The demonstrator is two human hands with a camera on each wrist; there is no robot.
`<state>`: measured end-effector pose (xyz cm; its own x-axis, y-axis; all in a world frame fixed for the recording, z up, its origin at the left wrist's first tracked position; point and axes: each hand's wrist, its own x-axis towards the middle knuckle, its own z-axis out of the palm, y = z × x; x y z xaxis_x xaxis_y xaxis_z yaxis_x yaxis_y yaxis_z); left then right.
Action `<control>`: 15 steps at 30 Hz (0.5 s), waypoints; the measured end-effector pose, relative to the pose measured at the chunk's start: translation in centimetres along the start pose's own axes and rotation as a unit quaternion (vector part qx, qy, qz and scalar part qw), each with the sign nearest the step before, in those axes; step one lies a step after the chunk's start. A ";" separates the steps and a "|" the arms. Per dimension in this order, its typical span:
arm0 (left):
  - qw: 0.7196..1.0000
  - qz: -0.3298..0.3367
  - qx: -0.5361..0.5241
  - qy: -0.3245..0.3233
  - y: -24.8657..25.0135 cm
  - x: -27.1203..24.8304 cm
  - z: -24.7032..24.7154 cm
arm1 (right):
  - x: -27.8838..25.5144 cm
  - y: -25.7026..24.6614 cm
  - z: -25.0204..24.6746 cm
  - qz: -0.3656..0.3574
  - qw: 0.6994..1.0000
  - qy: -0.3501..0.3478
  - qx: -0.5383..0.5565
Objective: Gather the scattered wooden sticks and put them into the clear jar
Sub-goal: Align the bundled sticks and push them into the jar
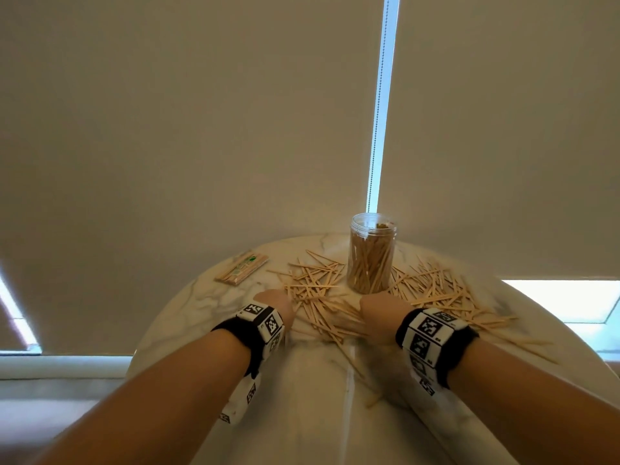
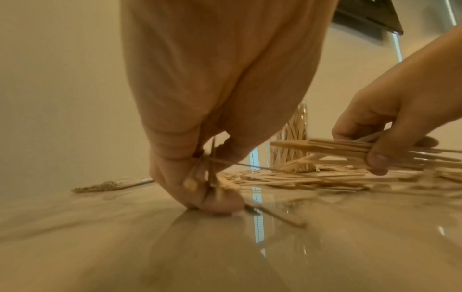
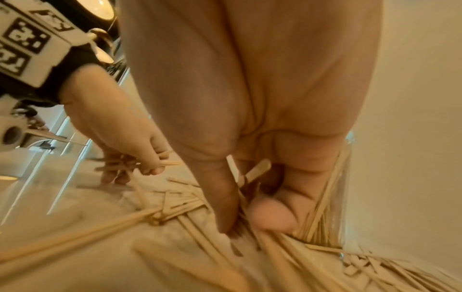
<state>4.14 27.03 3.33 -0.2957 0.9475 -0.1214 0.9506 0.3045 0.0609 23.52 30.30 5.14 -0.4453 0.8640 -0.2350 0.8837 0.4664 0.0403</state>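
Note:
A clear jar (image 1: 371,253), open-topped and partly filled with upright wooden sticks, stands at the far middle of the round marble table (image 1: 214,293). Scattered sticks lie in a left pile (image 1: 313,285) and a right pile (image 1: 436,286) around it. My left hand (image 1: 273,305) is at the near edge of the left pile, fingers curled down to the tabletop and pinching a few sticks (image 2: 212,171). My right hand (image 1: 377,313), just in front of the jar, grips a flat bundle of sticks (image 2: 325,147) between thumb and fingers. In the head view both hands' fingers are hidden.
A sealed packet of sticks (image 1: 241,268) lies at the table's far left. More loose sticks trail to the right of my right wrist (image 1: 503,330), and one lies near the table's front (image 1: 372,402). Window blinds hang close behind the table.

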 end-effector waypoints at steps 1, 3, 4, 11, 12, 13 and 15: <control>1.000 -0.005 -0.016 0.007 -0.2 -0.2 0.1 | -0.2 0.3 -0.3 0.007 1.000 0.013 0.021; 0.996 -0.031 -0.087 0.009 -0.7 -0.8 0.4 | -0.7 1.0 -1.1 0.023 0.996 0.043 0.080; 0.990 -0.038 -0.133 0.009 -0.9 -1.0 0.5 | -1.0 1.3 -1.5 0.027 0.992 0.059 0.109; 0.910 -0.011 -0.409 0.069 0.5 -3.4 -0.8 | -3.8 1.9 -4.4 -0.006 0.944 0.163 0.288; 0.898 0.011 -0.432 0.087 1.0 -4.0 -1.3 | -4.0 1.7 -4.7 -0.015 0.934 0.177 0.310; 0.879 0.038 -0.464 0.104 1.5 -4.4 -1.8 | -4.3 1.5 -5.0 -0.024 0.925 0.188 0.328; 0.830 0.097 -0.537 0.113 2.6 -4.9 -2.4 | -4.9 0.8 -5.4 -0.044 0.908 0.202 0.364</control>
<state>7.80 23.42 6.48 -0.2719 0.9462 0.1754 0.3858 -0.0598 0.9206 25.62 27.44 11.59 -0.4060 0.8969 0.1755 0.6370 0.4154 -0.6494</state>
